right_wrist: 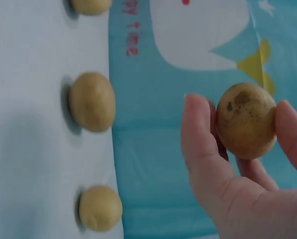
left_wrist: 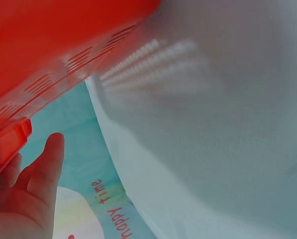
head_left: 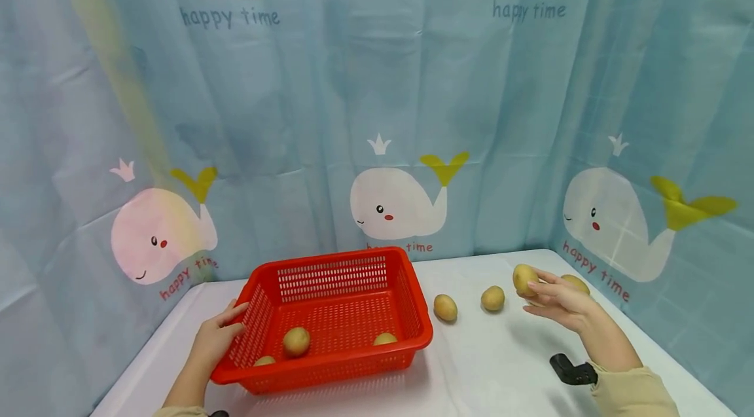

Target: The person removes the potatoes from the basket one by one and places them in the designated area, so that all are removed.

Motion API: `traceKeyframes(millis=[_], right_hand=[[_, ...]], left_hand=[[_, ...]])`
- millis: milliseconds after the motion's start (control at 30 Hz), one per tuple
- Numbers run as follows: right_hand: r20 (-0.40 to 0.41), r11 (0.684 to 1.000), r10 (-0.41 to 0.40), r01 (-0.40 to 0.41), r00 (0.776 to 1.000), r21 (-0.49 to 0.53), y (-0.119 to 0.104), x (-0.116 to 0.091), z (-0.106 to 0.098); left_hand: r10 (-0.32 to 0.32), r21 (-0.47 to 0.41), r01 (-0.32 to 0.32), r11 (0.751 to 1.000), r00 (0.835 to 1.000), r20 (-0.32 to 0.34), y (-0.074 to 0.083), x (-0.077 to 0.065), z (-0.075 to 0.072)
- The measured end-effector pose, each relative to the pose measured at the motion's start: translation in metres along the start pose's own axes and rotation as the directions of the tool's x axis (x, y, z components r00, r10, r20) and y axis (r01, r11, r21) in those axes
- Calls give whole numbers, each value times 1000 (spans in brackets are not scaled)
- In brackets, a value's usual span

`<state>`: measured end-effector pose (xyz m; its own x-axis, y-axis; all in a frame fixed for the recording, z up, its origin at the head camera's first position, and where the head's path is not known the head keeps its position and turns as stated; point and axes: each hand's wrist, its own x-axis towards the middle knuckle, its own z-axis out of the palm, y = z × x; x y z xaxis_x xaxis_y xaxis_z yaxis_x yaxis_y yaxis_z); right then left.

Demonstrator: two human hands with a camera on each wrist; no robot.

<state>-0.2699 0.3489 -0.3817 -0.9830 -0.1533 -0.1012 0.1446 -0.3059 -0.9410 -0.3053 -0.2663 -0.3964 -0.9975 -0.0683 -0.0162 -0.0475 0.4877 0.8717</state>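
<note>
My left hand [head_left: 213,342] grips the left rim of a red plastic basket [head_left: 330,358] with slotted walls. In the left wrist view the thumb points up beside the red rim, while the other fingers are partly hidden. Inside the basket lie a whole potato [head_left: 296,342] and two more partly hidden by the front wall. Over the right side of the table, my right hand [head_left: 562,299] pinches a potato [right_wrist: 246,121] between thumb and fingers. Dark spots mark its skin in the right wrist view.
Right of the basket, a potato [head_left: 445,308] and another potato [head_left: 493,298] lie on the white table [head_left: 471,371]. A further potato [head_left: 575,283] shows behind my right hand. Blue curtains [head_left: 377,96] with whales hang along the back and sides.
</note>
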Motion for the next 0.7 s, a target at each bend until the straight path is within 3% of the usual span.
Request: traceKeyframes(millis=[100, 333, 500, 700], right_hand=[[34, 999, 21, -23, 999, 46, -4, -6, -16], [31, 993, 90, -87, 996, -76, -18, -12, -53], [-13, 979, 136, -137, 991, -148, -27, -13, -70], [-82, 974, 171, -181, 982, -135, -27, -12, -86]], left_hand=[[-7, 1, 7, 1000, 1000, 5, -1, 0, 0], [-27, -3, 27, 1000, 999, 22, 1, 1, -2], [-37, -11, 38, 999, 999, 30, 1, 0, -4], [-26, 5, 26, 1000, 999, 41, -1, 0, -4]])
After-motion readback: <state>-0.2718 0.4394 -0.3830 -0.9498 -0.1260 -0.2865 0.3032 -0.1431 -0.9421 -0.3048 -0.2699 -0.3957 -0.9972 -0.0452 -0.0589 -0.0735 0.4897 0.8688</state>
